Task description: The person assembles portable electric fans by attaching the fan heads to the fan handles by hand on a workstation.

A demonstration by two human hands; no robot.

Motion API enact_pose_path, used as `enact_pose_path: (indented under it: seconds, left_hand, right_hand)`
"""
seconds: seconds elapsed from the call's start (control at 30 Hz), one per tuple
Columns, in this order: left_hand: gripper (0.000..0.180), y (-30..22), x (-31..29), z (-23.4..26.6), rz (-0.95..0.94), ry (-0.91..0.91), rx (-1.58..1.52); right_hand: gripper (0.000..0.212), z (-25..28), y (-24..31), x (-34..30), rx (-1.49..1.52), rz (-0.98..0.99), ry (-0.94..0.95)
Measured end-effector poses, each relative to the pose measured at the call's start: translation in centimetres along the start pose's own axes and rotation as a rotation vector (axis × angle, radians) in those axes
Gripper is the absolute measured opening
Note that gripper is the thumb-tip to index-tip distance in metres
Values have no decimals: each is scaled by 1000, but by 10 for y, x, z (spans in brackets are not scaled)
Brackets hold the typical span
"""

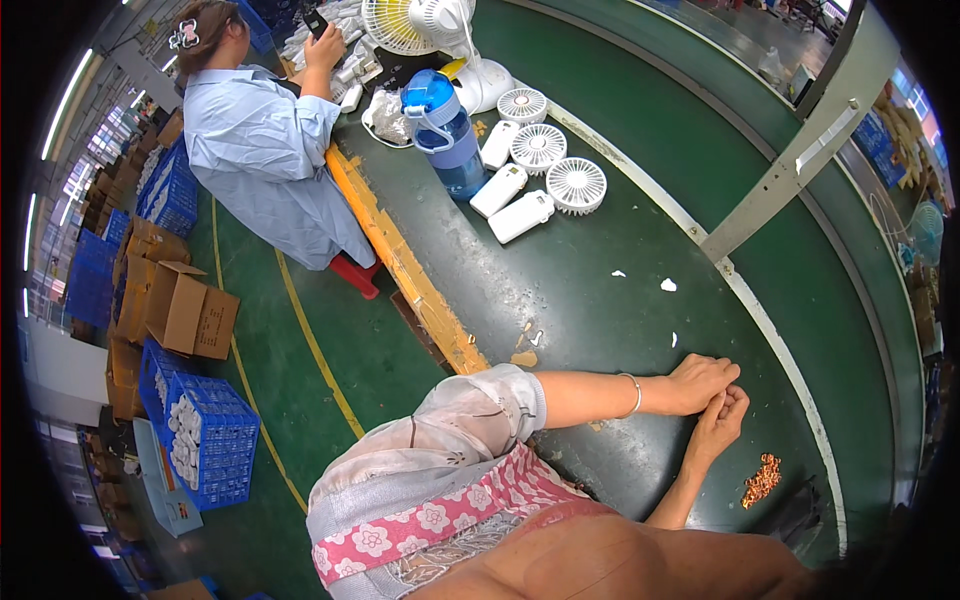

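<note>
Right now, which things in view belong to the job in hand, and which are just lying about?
Likely in the job:
Left hand and right hand, fingers together; anything between them is hidden
Copper-coloured pile, near the right hand
Perhaps the white handheld fans

Apparently just lying about:
Blue bottle
Yellow-and-white desk fan

One head-worn fisheye faces down here toward two bare hands (702, 384); the workbench (585, 300) lies near; the floor (275, 340) farther left

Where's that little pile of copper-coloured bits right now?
In the head view, the copper-coloured pile lies at lower right on the green tabletop, below and to the right of the right hand.
</note>
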State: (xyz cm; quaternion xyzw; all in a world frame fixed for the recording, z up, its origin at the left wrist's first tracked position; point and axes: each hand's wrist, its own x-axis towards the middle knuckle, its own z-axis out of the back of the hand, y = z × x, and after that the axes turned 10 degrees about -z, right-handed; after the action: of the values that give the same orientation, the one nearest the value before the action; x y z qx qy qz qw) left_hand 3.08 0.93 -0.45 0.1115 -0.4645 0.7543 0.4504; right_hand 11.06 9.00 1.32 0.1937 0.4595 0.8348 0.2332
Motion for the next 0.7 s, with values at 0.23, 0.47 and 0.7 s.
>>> enact_pose_path:
  seconds: [0.23,0.47,0.7]
  left_hand:
    - [22,-2,1,0,-4,9,6]
    - [23,-2,1,1,-10,-2,13]
    - [22,-1,1,2,-14,-6,8]
  right_hand:
    - [15,-1,-6,1,50,-12,9]
    - [18,-1,-8,2,-54,114,-50]
    - [17,1,-3,2,-61,65,-14]
